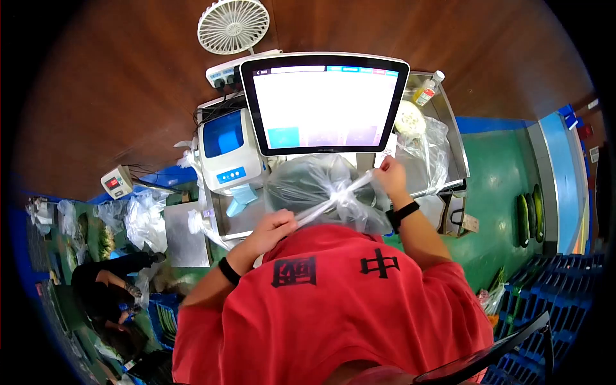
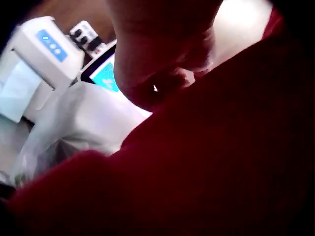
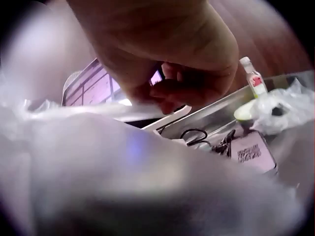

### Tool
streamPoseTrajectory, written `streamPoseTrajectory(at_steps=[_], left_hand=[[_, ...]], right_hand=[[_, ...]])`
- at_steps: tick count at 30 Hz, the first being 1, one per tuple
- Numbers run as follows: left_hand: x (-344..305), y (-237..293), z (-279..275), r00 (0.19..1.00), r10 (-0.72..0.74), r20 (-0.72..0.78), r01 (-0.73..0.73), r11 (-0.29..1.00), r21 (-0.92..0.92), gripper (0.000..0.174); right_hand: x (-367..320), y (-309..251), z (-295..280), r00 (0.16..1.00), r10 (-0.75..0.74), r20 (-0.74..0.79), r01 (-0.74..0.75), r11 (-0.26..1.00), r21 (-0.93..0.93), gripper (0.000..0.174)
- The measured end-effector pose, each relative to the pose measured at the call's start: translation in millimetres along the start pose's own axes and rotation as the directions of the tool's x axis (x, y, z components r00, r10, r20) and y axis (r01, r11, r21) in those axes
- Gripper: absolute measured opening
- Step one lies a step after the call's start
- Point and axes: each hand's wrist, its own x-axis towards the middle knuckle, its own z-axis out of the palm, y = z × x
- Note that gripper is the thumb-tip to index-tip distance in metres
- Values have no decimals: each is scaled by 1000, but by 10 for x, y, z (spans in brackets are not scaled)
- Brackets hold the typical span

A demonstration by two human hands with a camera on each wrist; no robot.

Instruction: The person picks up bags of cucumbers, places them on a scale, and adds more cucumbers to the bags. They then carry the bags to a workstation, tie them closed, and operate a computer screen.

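Observation:
A clear plastic bag [image 1: 292, 186] bulges in front of the person's red shirt, below the screen. Its top is gathered into a knot [image 1: 342, 196], with two twisted ends pulled out to opposite sides. The left hand [image 1: 272, 232] grips one end close to the shirt. At the upper right, the right hand [image 1: 391, 178] pinches the other end between thumb and curled fingers. The right wrist view shows the bag [image 3: 113, 172] filling the foreground under that hand [image 3: 172, 54]. Red cloth hides much of the left hand [image 2: 162, 54] in the left wrist view. The bag's contents are hidden.
Behind the bag stands a touchscreen [image 1: 324, 109], with a label printer [image 1: 231, 151] on its left. A bottle [image 1: 428, 88] and a cut pale melon [image 1: 409, 119] lie on the metal counter [image 1: 457, 154] at right. A white fan [image 1: 233, 27] stands at the back. Another person [image 1: 106, 289] is lower left.

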Motion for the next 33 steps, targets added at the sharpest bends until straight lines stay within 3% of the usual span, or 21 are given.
streamPoseTrajectory(at_steps=[2, 3, 4, 5, 6, 8, 10, 12, 13, 15, 16, 18, 19, 20, 21, 25, 28, 29, 32, 33], left_hand=[[-54, -119, -13, 988, -104, -111, 80, 976, -203, 20], [-72, -178, -59, 989, -108, -103, 86, 976, -198, 20], [-107, -241, -106, 961, -232, -153, 168, 924, -343, 20], [-130, -304, -146, 915, -357, -185, 231, 844, -484, 21], [-140, -355, -179, 917, -359, -175, 238, 843, -482, 21], [-141, -464, -278, 858, -429, -282, 152, 737, -658, 25], [-183, -771, -476, 837, -453, -308, 143, 724, -675, 28], [-230, -1092, -653, 585, -589, -558, 54, 715, -697, 24], [-227, -1106, -680, 580, -589, -563, 52, 716, -696, 24], [-190, -1133, -741, 294, -609, -737, -128, 739, -661, 29], [-195, -1237, -778, 293, -609, -737, -128, 739, -661, 29], [-200, -1510, -876, 45, -457, -889, -17, 889, -458, 38], [-193, -1545, -891, 47, -453, -890, -16, 891, -454, 38], [-206, -1579, -900, 98, -467, -879, -22, 882, -471, 41], [-220, -1615, -911, 149, -479, -865, -27, 873, -488, 45], [-200, -1630, -882, 145, -394, -908, -75, 910, -407, 40], [-190, -1751, -908, 173, -298, -939, -74, 946, -314, 33], [-154, -1722, -885, 165, -265, -950, -81, 956, -281, 23], [-120, -1521, -833, 208, -344, -916, -62, 930, -363, 21], [-112, -1548, -841, 212, -296, -931, -106, 940, -323, 20]], right_hand=[[-18, -147, 20, 996, 69, 51, -68, 997, -27, 12], [-14, -255, -66, 988, -148, -49, 149, 989, 18, 14], [-47, -370, -160, 926, -345, -156, 355, 934, 38, 16], [-51, -480, -245, 930, -332, -160, 342, 939, 38, 16], [-12, -594, -328, 915, -385, -119, 387, 922, -8, 18], [111, -668, -352, 895, -439, -80, 436, 899, -53, 20], [198, -695, -299, 863, -502, -53, 497, 864, -86, 16], [241, -702, -256, 895, -445, -25, 440, 892, -102, 17], [246, -718, -242, 925, -379, 3, 377, 918, -125, 17], [212, -778, -247, 896, -441, -51, 434, 894, -111, 17], [174, -810, -251, 862, -496, -105, 486, 867, -106, 16], [124, -863, -175, 818, -556, -148, 544, 831, -115, 16], [117, -867, -126, 791, -609, -54, 597, 788, -152, 16], [99, -886, -84, 756, -653, 42, 648, 739, -182, 17], [80, -921, -32, 711, -702, 41, 695, 692, -195, 19], [88, -1061, 191, 674, -733, 93, 738, 672, -58, 17], [119, -1130, 264, 690, -707, 154, 723, 682, -112, 17], [125, -1128, 287, 689, -709, 153, 724, 681, -107, 17], [124, -1128, 254, 692, -704, 159, 722, 681, -124, 17], [87, -1136, 189, 685, -702, 195, 720, 693, -33, 20]])
